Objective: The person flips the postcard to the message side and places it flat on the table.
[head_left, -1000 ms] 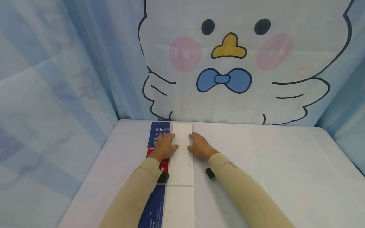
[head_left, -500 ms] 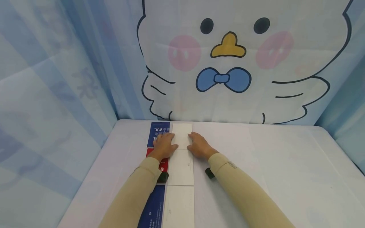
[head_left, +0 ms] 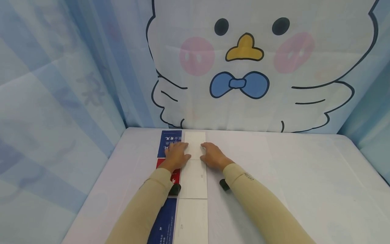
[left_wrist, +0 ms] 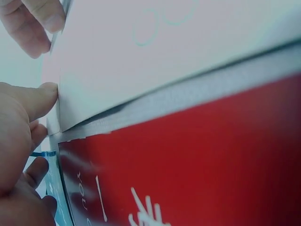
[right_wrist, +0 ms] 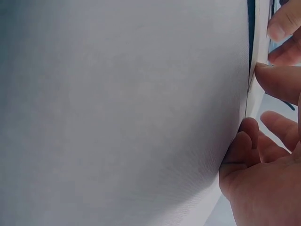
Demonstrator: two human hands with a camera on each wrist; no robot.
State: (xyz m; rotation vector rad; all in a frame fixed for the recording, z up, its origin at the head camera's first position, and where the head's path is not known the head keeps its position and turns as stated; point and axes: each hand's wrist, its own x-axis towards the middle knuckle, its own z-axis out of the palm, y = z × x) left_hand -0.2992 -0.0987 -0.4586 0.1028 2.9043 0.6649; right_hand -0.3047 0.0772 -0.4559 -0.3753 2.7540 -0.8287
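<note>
Three white cards lie end to end in a column: a far one [head_left: 195, 144], a middle one [head_left: 193, 179] and a near one [head_left: 192, 220]. My left hand [head_left: 176, 156] touches the far card's left edge with thumb and fingertips, partly covering the blue and red cards. Opposite, my right hand [head_left: 214, 156] has its thumb and forefinger against that card's right edge. In the left wrist view the left thumb [left_wrist: 44, 96] meets the white edge above a red card [left_wrist: 188, 155]. The right wrist view has the right hand's lower fingers [right_wrist: 242, 146] bent against the tabletop.
Left of the white column, a far blue card [head_left: 170, 135] with white lettering, the red card and a near blue card [head_left: 164, 223] form a second column. A white-covered table [head_left: 289, 186] extends right. A patterned curtain [head_left: 237, 112] hangs behind it.
The hands and cards hold nearly the same places; the left fingertips have shifted very slightly to the right. The head view has moved a little.
</note>
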